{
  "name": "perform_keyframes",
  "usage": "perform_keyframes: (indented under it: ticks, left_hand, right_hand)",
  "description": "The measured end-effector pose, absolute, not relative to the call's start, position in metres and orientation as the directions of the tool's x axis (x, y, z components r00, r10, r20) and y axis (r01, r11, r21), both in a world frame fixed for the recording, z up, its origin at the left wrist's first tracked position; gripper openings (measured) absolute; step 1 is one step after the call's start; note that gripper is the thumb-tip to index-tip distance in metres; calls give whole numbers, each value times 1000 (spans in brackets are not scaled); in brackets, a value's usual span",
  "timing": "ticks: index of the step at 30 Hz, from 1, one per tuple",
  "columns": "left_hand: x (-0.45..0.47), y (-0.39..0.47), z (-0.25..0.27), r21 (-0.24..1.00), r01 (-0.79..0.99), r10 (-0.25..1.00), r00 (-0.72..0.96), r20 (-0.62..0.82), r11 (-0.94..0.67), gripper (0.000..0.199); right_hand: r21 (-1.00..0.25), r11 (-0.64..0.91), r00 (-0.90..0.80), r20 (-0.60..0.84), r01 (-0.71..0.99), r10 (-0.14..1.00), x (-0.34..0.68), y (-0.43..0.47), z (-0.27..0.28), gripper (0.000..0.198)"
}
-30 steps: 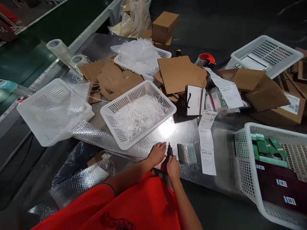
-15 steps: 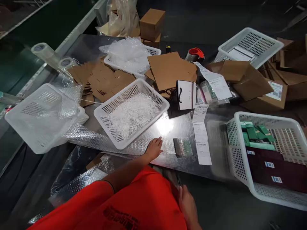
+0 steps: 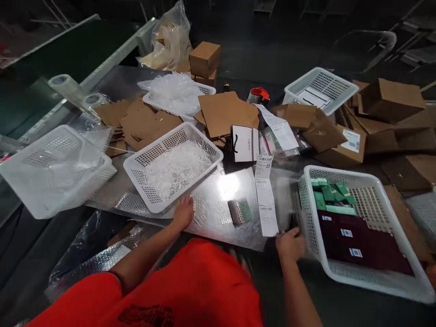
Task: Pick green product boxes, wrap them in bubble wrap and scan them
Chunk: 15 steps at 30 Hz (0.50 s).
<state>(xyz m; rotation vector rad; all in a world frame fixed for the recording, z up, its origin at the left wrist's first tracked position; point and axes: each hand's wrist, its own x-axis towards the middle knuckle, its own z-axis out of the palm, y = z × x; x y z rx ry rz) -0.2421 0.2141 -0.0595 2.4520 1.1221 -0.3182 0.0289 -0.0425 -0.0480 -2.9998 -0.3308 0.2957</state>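
My left hand (image 3: 184, 212) lies with its fingers stretched out on clear bubble wrap (image 3: 200, 206), just below the basket of white paper shreds. To its right, a small green and dark packet (image 3: 239, 212) rests on the metal table, covered by bubble wrap. My right hand (image 3: 290, 245) is closed at the table's front edge, between a strip of printed labels (image 3: 266, 204) and a white basket (image 3: 309, 236). A slim dark thing (image 3: 293, 221) sticks up from its fingers, too blurred to name. Green boxes (image 3: 332, 193) and dark maroon boxes (image 3: 364, 238) sit in that basket.
The shred basket (image 3: 151, 206) stands at the middle. Stacked white baskets (image 3: 51, 200) are at the left, flat cardboard (image 3: 228, 113) behind. A white paper bag (image 3: 243, 144), a red-handled tape dispenser (image 3: 259, 94) and open cartons (image 3: 340, 141) lie farther back and right.
My right hand has risen from beside my body to the table's front edge, near the right basket. My left hand has slid left along the bubble wrap. The view has shifted right.
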Motion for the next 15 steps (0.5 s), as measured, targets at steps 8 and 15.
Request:
perform_keyframes:
  ticks: [8, 15]
  left_hand:
    - [-140, 125, -75, 322, 933, 830, 304, -469, -159, 29]
    - [-101, 117, -81, 139, 965, 828, -112, -549, 223, 25]
  right_hand:
    - [-475, -577, 522, -257, 665, 813, -1, 15, -54, 35]
    - [-584, -494, 361, -337, 644, 870, 14, 25, -53, 35]
